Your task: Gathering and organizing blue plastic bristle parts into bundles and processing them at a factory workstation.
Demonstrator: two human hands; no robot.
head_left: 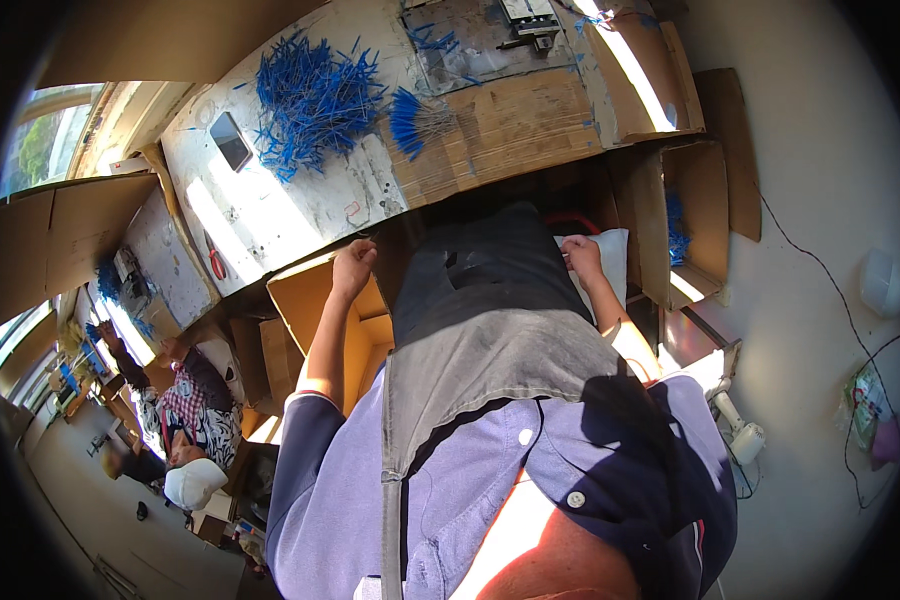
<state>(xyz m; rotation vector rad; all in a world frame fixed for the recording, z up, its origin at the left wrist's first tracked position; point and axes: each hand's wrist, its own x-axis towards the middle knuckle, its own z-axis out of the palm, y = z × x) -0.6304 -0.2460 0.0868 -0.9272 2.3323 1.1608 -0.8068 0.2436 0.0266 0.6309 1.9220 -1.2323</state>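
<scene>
My left hand (354, 266) is held just off the table's front edge, above an open cardboard box (305, 290). Its fingers are curled closed; whatever may be in them is too small to make out. At the right side of my lap, my right hand (582, 257) also has bent, closed fingers, beside a white sheet or bag (612, 262). Between the two hands a dark apron (490, 270) covers my lap. On the table, a large heap of thin blue sticks (315, 105) lies beyond my left hand, with a smaller fanned bundle (410, 122) of pale-ended ones beside it.
The worktable (260, 215) carries a phone (231, 142), red-handled pliers (215, 258), a flat cardboard sheet (515, 125) and a metal fixture (532, 25). To the right stands a cardboard box (698, 200) with blue pieces inside. A co-worker (195, 410) sits at the left.
</scene>
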